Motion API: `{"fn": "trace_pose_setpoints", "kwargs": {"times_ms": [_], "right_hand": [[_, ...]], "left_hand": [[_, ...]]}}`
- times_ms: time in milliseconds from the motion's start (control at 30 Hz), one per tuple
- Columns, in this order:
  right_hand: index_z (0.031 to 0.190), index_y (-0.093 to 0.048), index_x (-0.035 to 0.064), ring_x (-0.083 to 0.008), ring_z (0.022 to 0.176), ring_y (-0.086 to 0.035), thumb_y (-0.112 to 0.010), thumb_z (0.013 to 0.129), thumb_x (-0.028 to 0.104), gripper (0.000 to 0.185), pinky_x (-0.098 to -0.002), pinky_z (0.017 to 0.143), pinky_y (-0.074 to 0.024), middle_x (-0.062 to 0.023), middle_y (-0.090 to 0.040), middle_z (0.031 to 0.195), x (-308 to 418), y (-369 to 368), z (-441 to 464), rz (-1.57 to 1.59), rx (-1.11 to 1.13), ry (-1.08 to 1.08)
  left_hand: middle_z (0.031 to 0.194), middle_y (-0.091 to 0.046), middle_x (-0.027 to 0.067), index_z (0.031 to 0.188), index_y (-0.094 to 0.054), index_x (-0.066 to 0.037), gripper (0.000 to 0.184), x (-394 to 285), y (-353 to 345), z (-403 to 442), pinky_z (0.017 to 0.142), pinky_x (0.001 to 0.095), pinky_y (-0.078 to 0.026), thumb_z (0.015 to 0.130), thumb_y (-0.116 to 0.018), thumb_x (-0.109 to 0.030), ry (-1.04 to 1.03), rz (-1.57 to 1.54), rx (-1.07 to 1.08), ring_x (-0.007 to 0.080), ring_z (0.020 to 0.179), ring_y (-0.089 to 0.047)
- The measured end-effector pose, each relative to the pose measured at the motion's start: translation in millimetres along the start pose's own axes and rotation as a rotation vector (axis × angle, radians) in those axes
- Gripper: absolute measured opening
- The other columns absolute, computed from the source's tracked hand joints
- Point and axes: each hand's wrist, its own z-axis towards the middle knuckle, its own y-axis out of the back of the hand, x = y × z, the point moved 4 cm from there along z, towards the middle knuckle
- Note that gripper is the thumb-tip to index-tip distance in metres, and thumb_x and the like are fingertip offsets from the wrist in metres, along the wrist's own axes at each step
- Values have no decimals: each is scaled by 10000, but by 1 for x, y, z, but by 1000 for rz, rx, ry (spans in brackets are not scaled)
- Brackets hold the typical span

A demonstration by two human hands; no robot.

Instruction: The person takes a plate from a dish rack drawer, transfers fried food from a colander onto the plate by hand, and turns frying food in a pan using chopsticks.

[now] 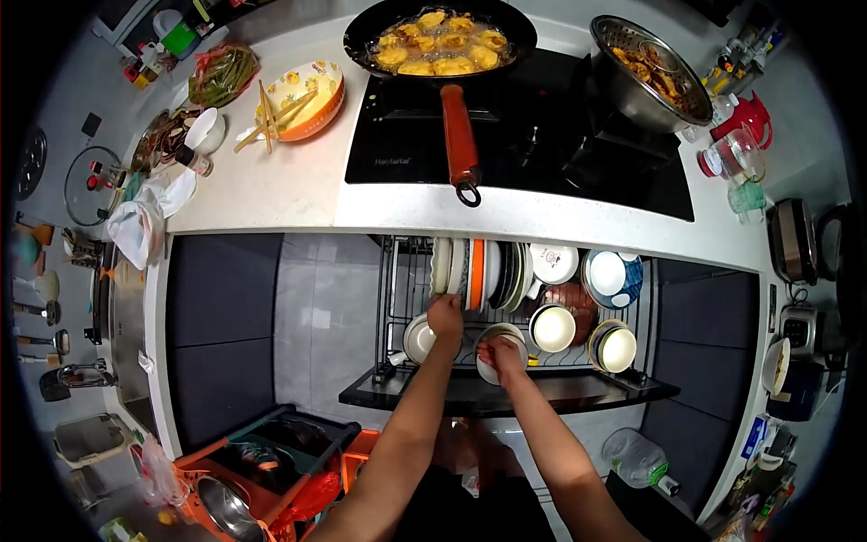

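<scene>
Below the counter, a wire dish drawer (388, 280) is pulled out. My left hand (445, 318) is closed at the front edge of a row of upright plates (477, 271); its grip is hidden. My right hand (502, 354) has its fingers curled at a white bowl (489, 372) near the drawer's front. Left of it sits another pale bowl (419, 340), partly behind my left forearm. To the right are a cream bowl (553, 329), stacked bowls (618, 350) and a blue-patterned dish (629, 287). A white handled dish (553, 264) lies behind.
Above, a frying pan (397, 68) with yellow pieces in bubbling oil sits on the black cooktop (406, 144), its red handle pointing toward me. A metal colander (646, 104) of fried food stands right. An orange bowl (330, 108) with chopsticks is left. A large bottle (635, 456) lies low right.
</scene>
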Motion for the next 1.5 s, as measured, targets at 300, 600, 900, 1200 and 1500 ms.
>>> {"fn": "trace_pose_setpoints", "kwargs": {"times_ms": [300,600,900,1200,1500], "right_hand": [[876,-577,10,-159,664,-593,-506,856,118,130,-253,627,-498,-78,-616,792,0,-3,5,-83,51,72],[865,-575,6,-150,651,-591,-475,863,111,145,-244,607,-491,-76,-617,779,7,15,-1,-103,-17,93],[847,-561,6,-156,636,-593,-481,850,81,110,-240,575,-497,-90,-619,767,6,21,-2,-62,-38,77],[836,-579,20,-161,639,-599,-522,849,98,97,-253,605,-501,-80,-620,760,-2,8,-10,-44,-16,33],[855,-575,22,-161,670,-596,-526,846,104,96,-255,626,-498,-78,-617,781,5,0,-23,-27,34,81]], "left_hand": [[788,-621,145,904,-627,-40,166,-16,1,-6,642,382,-464,818,-573,-172,47,-190,0,321,712,-590],[760,-640,149,986,-620,-10,281,-42,-29,-11,653,324,-471,781,-638,-201,-45,-301,4,228,700,-619],[673,-593,18,989,-621,0,235,-15,-49,8,560,258,-439,850,-588,-186,125,-761,139,86,598,-532],[739,-608,58,947,-569,16,212,-6,-33,19,605,326,-447,886,-496,-173,195,-611,-60,167,651,-555],[732,-498,-11,904,-506,-44,198,-16,13,-11,519,200,-372,923,-463,-236,329,-1032,18,58,610,-438]]}}
